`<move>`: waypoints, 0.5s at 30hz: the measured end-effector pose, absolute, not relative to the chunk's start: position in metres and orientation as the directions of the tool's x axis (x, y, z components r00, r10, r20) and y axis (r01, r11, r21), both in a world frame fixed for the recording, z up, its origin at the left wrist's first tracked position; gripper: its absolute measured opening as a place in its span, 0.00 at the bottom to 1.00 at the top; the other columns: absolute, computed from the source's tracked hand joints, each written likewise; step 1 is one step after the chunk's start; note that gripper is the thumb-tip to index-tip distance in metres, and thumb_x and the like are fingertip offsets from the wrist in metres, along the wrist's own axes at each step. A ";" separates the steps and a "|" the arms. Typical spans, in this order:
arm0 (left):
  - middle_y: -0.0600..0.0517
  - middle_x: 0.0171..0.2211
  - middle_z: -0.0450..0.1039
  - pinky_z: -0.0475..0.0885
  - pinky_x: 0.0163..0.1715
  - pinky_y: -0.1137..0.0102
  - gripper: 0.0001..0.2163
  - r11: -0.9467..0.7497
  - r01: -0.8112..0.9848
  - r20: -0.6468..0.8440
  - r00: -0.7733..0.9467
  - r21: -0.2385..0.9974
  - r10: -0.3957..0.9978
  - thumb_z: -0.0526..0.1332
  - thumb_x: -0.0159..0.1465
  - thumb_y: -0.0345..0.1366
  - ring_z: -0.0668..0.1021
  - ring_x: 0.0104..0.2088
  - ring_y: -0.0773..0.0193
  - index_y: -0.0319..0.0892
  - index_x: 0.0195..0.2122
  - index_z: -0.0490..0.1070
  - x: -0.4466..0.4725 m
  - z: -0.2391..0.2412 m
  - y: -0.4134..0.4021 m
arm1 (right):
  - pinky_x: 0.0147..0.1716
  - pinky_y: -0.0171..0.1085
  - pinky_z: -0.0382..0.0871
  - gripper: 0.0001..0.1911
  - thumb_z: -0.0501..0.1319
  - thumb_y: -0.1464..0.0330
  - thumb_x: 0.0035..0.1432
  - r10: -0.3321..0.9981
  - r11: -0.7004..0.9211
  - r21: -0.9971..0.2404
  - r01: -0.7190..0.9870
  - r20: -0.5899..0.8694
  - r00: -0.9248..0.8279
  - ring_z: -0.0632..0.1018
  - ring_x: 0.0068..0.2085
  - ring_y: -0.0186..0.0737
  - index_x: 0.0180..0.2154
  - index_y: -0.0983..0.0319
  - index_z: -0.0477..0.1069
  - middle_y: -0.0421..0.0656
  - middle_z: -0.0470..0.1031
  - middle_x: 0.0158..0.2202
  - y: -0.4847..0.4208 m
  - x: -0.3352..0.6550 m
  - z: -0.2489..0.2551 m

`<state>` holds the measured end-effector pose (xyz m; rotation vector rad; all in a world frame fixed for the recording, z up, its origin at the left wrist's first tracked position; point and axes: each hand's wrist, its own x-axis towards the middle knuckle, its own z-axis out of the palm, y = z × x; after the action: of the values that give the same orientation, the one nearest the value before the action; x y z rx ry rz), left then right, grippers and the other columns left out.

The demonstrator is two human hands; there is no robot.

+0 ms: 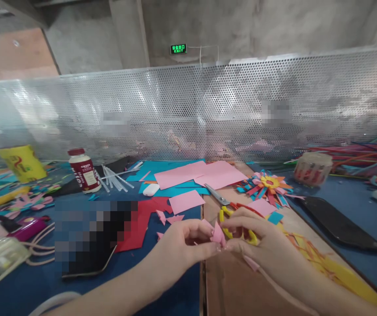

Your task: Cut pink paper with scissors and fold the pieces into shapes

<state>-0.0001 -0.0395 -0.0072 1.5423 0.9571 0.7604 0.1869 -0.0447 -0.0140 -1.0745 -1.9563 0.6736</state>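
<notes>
Between the fingertips of both hands is a small folded piece of pink paper (218, 233). My left hand (188, 240) pinches it from the left side. From the right, the thumb and fingers of my right hand (252, 235) close on it too. Just beyond my right hand lies a pair of scissors (219, 196) with yellow and red handles, partly hidden by the fingers. Small pink paper pieces (175, 218) are scattered past my left hand, near a pink paper rectangle (187, 202) and a red sheet (136, 232).
Pink sheets (221, 174) overlap blue paper (149, 169) at the back. A multicoloured paper flower (269, 182) lies right of the scissors, near a dark phone-like slab (339, 224). A bottle (83, 171), glue sticks (116, 179) and a yellow tape roll (24, 163) stand left. A perforated metal screen (162, 109) borders the table.
</notes>
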 end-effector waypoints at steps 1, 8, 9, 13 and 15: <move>0.55 0.28 0.72 0.63 0.32 0.75 0.08 -0.046 0.145 -0.027 0.463 0.988 0.886 0.64 0.50 0.37 0.71 0.30 0.70 0.40 0.29 0.70 0.000 -0.008 -0.039 | 0.32 0.32 0.67 0.03 0.61 0.67 0.52 0.874 0.466 -0.794 0.390 0.343 -0.345 0.71 0.32 0.34 0.31 0.58 0.73 0.40 0.70 0.32 -0.045 0.186 -0.013; 0.55 0.28 0.71 0.63 0.30 0.75 0.05 -0.157 0.221 0.038 0.463 0.963 0.885 0.62 0.52 0.36 0.71 0.29 0.70 0.40 0.29 0.71 0.000 -0.009 -0.044 | 0.34 0.33 0.66 0.06 0.64 0.63 0.48 0.891 0.281 -0.948 0.148 0.201 -0.408 0.72 0.33 0.34 0.27 0.59 0.74 0.39 0.71 0.29 -0.047 0.180 -0.016; 0.55 0.28 0.71 0.63 0.31 0.74 0.05 -0.186 0.247 0.054 0.457 0.951 0.888 0.62 0.53 0.35 0.71 0.29 0.70 0.40 0.29 0.71 0.000 -0.008 -0.045 | 0.34 0.33 0.66 0.06 0.65 0.64 0.47 0.895 0.248 -0.960 0.128 0.177 -0.411 0.72 0.33 0.34 0.27 0.60 0.74 0.39 0.71 0.29 -0.047 0.180 -0.017; 0.54 0.30 0.71 0.64 0.32 0.73 0.05 -0.215 0.282 0.063 0.465 0.935 0.883 0.59 0.55 0.34 0.71 0.31 0.69 0.40 0.29 0.71 0.001 -0.004 -0.047 | 0.35 0.33 0.66 0.07 0.66 0.65 0.45 0.896 0.124 -0.992 0.013 0.107 -0.432 0.73 0.34 0.34 0.28 0.61 0.72 0.39 0.72 0.30 -0.047 0.179 -0.022; 0.54 0.30 0.71 0.64 0.33 0.73 0.05 -0.182 0.265 0.035 0.476 0.947 0.879 0.58 0.56 0.35 0.72 0.32 0.68 0.40 0.29 0.71 0.001 -0.003 -0.045 | 0.37 0.34 0.66 0.08 0.66 0.65 0.45 0.893 0.097 -0.995 -0.018 0.095 -0.439 0.73 0.35 0.35 0.28 0.61 0.72 0.39 0.72 0.30 -0.045 0.179 -0.024</move>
<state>0.0010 -0.0449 -0.0035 1.7056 0.9863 0.7533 0.1792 -0.0451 -0.0242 -0.8865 -1.5835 1.4525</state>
